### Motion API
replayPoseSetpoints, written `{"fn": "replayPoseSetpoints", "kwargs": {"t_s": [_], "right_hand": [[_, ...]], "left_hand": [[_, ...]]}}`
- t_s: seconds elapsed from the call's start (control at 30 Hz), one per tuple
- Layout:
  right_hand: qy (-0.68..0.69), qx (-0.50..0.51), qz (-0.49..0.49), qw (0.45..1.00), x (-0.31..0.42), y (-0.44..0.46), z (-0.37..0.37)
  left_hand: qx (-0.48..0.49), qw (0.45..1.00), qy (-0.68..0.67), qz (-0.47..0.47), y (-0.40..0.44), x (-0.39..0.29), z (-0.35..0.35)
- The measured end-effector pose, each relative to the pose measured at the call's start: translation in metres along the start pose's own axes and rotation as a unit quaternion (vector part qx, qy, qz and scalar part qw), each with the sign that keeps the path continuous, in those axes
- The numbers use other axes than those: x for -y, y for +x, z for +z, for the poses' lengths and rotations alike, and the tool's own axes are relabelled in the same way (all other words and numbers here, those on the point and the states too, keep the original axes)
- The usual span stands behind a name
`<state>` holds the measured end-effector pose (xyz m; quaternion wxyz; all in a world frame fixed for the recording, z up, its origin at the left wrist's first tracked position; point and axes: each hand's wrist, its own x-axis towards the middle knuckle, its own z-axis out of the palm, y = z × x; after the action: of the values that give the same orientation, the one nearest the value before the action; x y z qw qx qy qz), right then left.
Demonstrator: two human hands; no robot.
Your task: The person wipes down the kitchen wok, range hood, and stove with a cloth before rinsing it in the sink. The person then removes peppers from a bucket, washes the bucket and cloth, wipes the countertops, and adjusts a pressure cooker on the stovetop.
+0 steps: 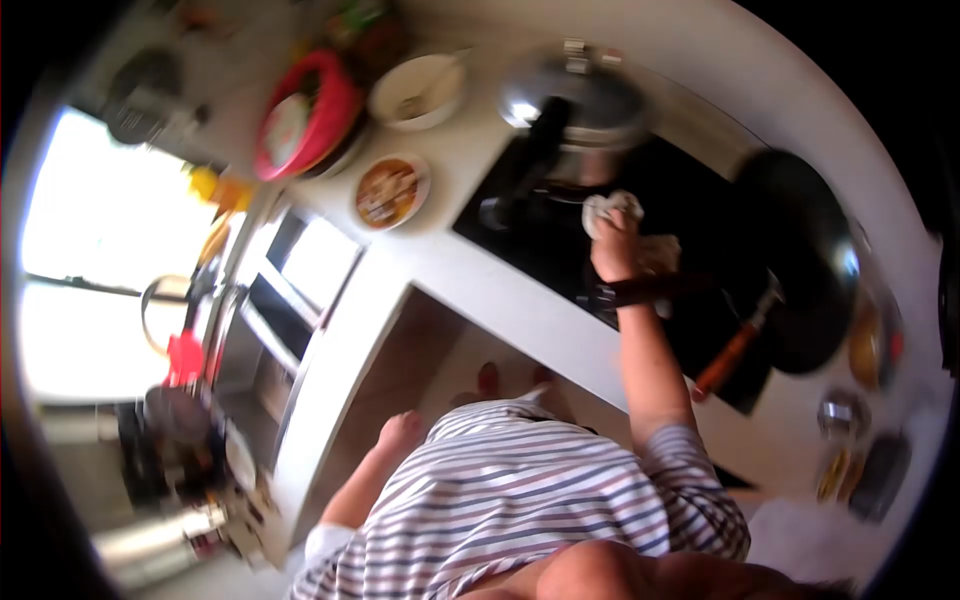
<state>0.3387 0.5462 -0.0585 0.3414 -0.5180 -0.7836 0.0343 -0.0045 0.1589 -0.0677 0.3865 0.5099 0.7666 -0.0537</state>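
The right hand (615, 248) is closing its fingers around a soft, crumpled white cloth (611, 210) over the flat black cooktop (545, 225) — the bunched fabric is showing towards twelve o'clock, too rumpled to reveal a long axis. At three o'clock from that hand, a round, dark wok (805, 250) is sitting; between four and five, a smooth orange-brown handle (725, 362) is pointing towards seven. Towards eight, the left hand (400, 431) is curling its fingers — I cannot tell how tightly, or around what.
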Motion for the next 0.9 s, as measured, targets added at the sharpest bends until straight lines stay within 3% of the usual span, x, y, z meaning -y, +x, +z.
{"fn": "replayPoseSetpoints", "kwargs": {"t_s": [0.1, 0.17, 0.2, 0.3, 0.33, 0.37, 0.5, 0.63, 0.7, 0.73, 0.77, 0.83, 0.87, 0.9], "right_hand": [[0.066, 0.098, -0.009, 0.993, 0.049, 0.011, 0.028], [0.083, 0.113, -0.053, 0.989, 0.084, 0.014, 0.046], [0.082, 0.045, -0.064, 0.994, 0.097, 0.011, 0.072], [0.130, 0.147, -0.057, 0.979, 0.141, 0.015, 0.078], [0.121, 0.095, -0.111, 0.982, 0.154, 0.013, 0.079], [0.144, 0.068, -0.119, 0.980, 0.166, 0.009, 0.088], [0.313, 0.152, -0.127, 0.929, 0.213, -0.014, 0.137], [0.342, 0.188, -0.177, 0.903, 0.305, -0.045, 0.154], [0.370, 0.239, -0.183, 0.879, 0.355, -0.070, 0.160], [0.368, 0.270, -0.194, 0.869, 0.382, -0.083, 0.159], [0.387, 0.298, -0.198, 0.850, 0.406, -0.103, 0.173], [0.438, 0.433, -0.080, 0.784, 0.462, -0.135, 0.173], [0.429, 0.448, -0.097, 0.778, 0.492, -0.145, 0.176], [0.493, 0.549, 0.056, 0.673, 0.519, -0.157, 0.178]], "left_hand": [[-0.016, 1.000, -0.006, 0.014, -0.010, -0.021, -0.016], [-0.032, 0.999, -0.023, -0.029, -0.014, -0.024, -0.017], [-0.044, 0.998, -0.038, -0.012, -0.016, -0.024, -0.019], [-0.050, 0.996, -0.064, -0.022, -0.026, -0.032, -0.027], [-0.035, 0.997, -0.064, -0.033, -0.035, -0.031, -0.032], [-0.046, 0.995, -0.073, -0.048, -0.044, -0.028, -0.035], [-0.053, 0.993, -0.093, -0.052, -0.061, -0.008, -0.042], [-0.091, 0.981, -0.159, -0.065, -0.076, 0.039, -0.048], [-0.124, 0.945, -0.292, -0.073, -0.084, 0.071, -0.049], [-0.168, 0.905, -0.387, -0.054, -0.083, 0.092, -0.043], [-0.128, 0.830, -0.539, -0.059, -0.079, 0.117, -0.040], [-0.125, 0.748, -0.649, -0.053, -0.085, 0.152, -0.058], [-0.128, 0.715, -0.684, -0.060, -0.089, 0.168, -0.070], [-0.126, 0.678, -0.721, -0.069, -0.094, 0.182, -0.080]]}}
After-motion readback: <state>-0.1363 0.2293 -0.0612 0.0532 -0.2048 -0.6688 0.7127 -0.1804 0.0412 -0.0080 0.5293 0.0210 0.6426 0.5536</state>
